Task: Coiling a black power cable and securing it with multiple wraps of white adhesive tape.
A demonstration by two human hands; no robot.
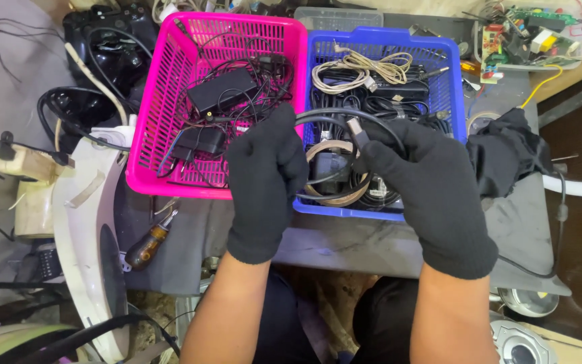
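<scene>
Holding a black cable [345, 116] between both gloved hands, I have it arched just above the seam where the two baskets meet. My left hand [264, 175] is closed in a fist on one end of the cable, its grip tight over the near edge of the pink basket [149, 135]. My right hand [426, 189] grips the other end, with the plug [357, 131] sticking up from between my fingers, over the near part of the blue basket [453, 74]. The pink basket holds a black power brick [222, 91] and a tangle of thin black leads. The blue basket, touching it on the right, holds a coiled beige cable [362, 71] at the back and more black and brown coils under my right hand. Both baskets sit on a grey desk [345, 243]. A screwdriver [148, 244] with a dark brown handle lies near the desk's left edge, below the pink basket. A crumpled black cloth [506, 152] lies just right of the blue basket, and a tray of circuit boards [530, 37] sits at the far right corner.
</scene>
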